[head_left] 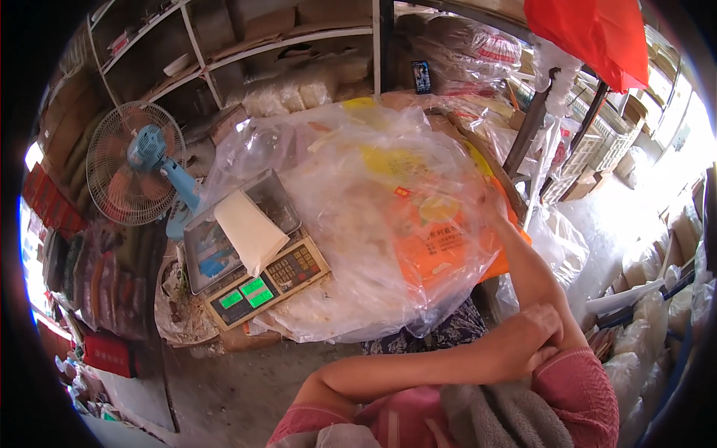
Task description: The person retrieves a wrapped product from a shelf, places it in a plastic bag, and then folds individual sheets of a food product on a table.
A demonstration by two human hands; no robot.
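Note:
My left hand [532,341] lies across my right forearm near the elbow, its fingers bent against the skin. At the right side of the table my right hand [490,203] rests on or beside clear plastic sheeting [336,224] over an orange printed bag [431,241]; its fingers are blurred and their hold cannot be made out. Left of the sheeting stands a digital scale [313,266] with lit green displays and a metal tray [196,269]. A stack of whitish sheets or bags [246,227] lies across the tray, beside a blue piece [215,263].
A blue desk fan [148,148] stands at the left, before shelving [291,39]. A phone [421,77] is propped at the back. A metal post [529,131] rises at the right, near a hanging red bag [594,39]. Plastic crates [610,140] stand beyond.

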